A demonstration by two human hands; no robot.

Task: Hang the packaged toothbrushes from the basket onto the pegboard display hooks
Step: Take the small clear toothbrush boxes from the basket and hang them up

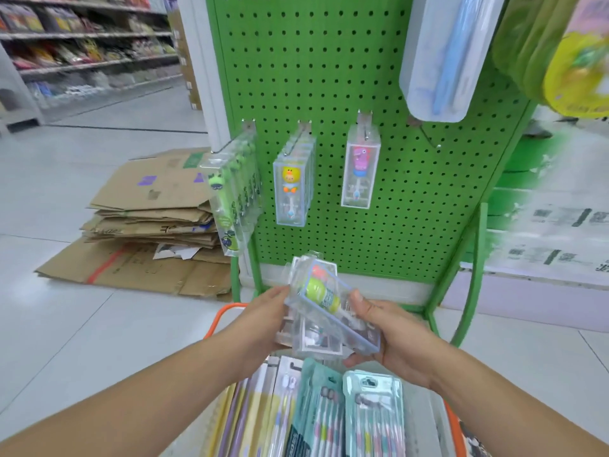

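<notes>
- Both hands meet low in front of the green pegboard (329, 61), above the orange basket (227, 311).
- The left hand (263, 321) grips the left edge of a small stack of clear toothbrush boxes (309, 338), fingers curled round it.
- The right hand (392, 338) holds the top box (333, 305) of that stack, thumb on its upper face and fingers under it; the box lies tilted, and a toothbrush with a yellow-green handle shows through it.
- The basket holds more toothbrush packs (329, 413), flat multi-packs in teal, white and yellow card, lying side by side below the hands.
- On the board, three hooks in a row carry boxed children's toothbrushes: a green-handled group (234, 192) at the left edge, a yellow duck group (291, 183) in the middle, and a single pink one (359, 166) to the right.
- A fourth hook (425, 133) further right is bare.
- A larger pale pack with a blue toothbrush (441, 57) hangs higher up on the right.
- Flattened cardboard (145, 225) lies piled on the floor to the left of the board.
- Store shelves (85, 44) with goods stand further back on the left.
</notes>
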